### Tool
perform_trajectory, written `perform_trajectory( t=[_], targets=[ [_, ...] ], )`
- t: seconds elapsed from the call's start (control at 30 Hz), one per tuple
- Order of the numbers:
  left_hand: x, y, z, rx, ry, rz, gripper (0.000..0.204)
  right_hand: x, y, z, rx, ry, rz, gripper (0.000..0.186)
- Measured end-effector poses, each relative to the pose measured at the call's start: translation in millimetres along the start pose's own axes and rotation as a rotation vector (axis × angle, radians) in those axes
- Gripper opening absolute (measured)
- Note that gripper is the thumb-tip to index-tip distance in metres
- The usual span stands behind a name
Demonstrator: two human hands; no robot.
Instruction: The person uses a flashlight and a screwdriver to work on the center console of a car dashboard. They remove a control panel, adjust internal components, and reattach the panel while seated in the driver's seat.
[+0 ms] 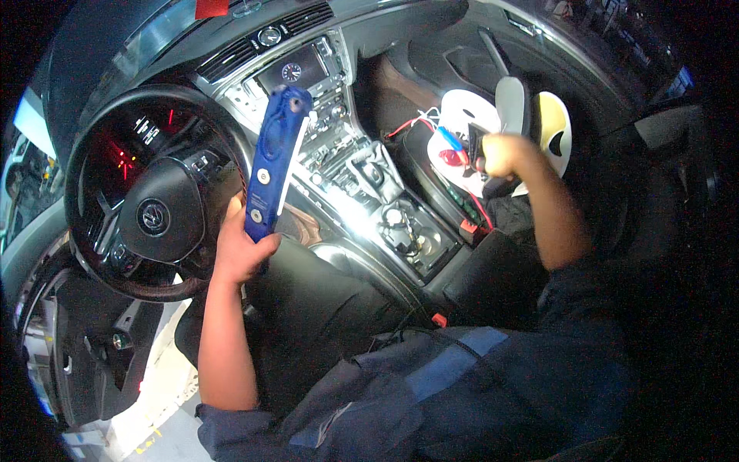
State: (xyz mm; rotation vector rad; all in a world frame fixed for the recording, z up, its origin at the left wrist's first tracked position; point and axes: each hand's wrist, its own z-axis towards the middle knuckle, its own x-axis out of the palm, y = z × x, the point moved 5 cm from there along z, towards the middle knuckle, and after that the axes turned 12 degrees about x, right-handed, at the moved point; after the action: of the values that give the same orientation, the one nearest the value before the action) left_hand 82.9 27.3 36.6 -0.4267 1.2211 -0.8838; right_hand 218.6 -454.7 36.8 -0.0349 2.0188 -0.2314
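I have the left hand [237, 246] closed on the lower end of a blue bar [271, 158], thumb across its near end, just beside the right rim of the steering wheel [154, 217]. The bar is long and slim, deep blue, tilted with its top toward the right, in front of the centre console [332, 206]. I see two round pale discs on its face, a curved loop shape moulded higher up, and a bright white strip along its right edge. My right hand [505, 158] is over the passenger side with fingers curled, beside a blue handle [450, 138], a red piece [453, 158] and white panels [465, 108]; whether they grip anything, I cannot tell.
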Motion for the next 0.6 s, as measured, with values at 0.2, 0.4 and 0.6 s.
perform_trajectory(
  t=[0.2, 0.4, 0.6],
  targets=[
    [0, 6, -4, -0.006, -0.038, -0.012, 0.067, -77, 100, -49, -0.51, -0.387, 0.494, 0.031],
    [6, 11, -5, -0.061, -0.108, -0.109, 0.066, 24, 323, 18, -0.703, -0.326, 1.314, 0.05],
    [3, 11, -9, -0.129, -0.114, 0.005, 0.062, 119, 386, 38, -0.243, -0.095, 1.859, 0.046]
  ],
)
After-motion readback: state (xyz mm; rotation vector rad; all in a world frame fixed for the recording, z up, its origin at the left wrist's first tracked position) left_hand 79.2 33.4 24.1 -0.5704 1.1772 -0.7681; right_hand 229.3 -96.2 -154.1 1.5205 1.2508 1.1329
